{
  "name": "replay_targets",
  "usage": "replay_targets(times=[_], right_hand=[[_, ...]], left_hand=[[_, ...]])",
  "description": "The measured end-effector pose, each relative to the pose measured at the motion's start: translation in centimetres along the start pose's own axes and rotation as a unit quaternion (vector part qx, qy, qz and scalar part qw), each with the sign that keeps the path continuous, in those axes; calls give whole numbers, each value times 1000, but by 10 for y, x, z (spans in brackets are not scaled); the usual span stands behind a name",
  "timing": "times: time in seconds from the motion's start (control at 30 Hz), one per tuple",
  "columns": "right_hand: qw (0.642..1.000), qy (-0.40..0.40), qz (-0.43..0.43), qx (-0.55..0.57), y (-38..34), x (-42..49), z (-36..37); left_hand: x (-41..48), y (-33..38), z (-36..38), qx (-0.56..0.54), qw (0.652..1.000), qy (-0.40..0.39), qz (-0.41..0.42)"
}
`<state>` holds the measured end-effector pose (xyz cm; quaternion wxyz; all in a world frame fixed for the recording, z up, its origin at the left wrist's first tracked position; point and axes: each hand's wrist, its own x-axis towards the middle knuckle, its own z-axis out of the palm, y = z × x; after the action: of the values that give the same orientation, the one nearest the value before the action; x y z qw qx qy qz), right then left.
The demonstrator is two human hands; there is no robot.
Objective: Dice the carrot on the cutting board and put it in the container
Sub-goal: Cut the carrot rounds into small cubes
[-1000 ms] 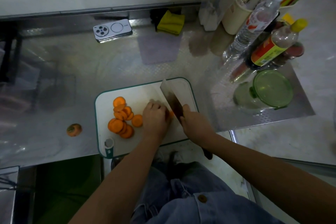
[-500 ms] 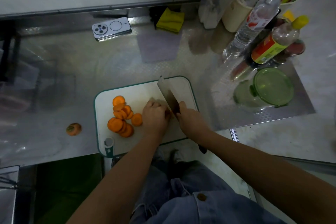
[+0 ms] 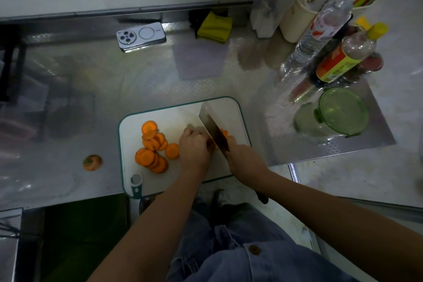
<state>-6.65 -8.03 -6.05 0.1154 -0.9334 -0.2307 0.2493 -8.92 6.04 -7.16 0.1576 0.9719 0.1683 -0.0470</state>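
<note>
- The carrot piece (image 3: pixel 225 133) lies on the right half of the cutting board (image 3: pixel 178 114). It is mostly hidden, and only orange slivers show on either side of the blade.
- The left hand (image 3: pixel 194 147) curls over it from the left, knuckles close against the blade.
- The right hand (image 3: pixel 242 155) is clamped round the handle of the knife (image 3: pixel 212 121), which stands between the two hands.
- A heap of carrot slices (image 3: pixel 152 147) sits just left of the left hand.
- The container (image 3: pixel 343 110), with a green lid, stands well to the right on the counter (image 3: pixel 137 80).
- A carrot end (image 3: pixel 92 162) lies left of the board, and a phone (image 3: pixel 140 35) lies far back.
</note>
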Motion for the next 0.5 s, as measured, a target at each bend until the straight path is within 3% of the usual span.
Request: replay_targets(times=[0.2,0.5], right_hand=[[1000,0,3,-16,-5,14,7],[998,29,-21,54,-2,10,-4]], left_hand=[[0,-2,0,-3,999,17,31],[-6,-13,6,-4,998,32,48]])
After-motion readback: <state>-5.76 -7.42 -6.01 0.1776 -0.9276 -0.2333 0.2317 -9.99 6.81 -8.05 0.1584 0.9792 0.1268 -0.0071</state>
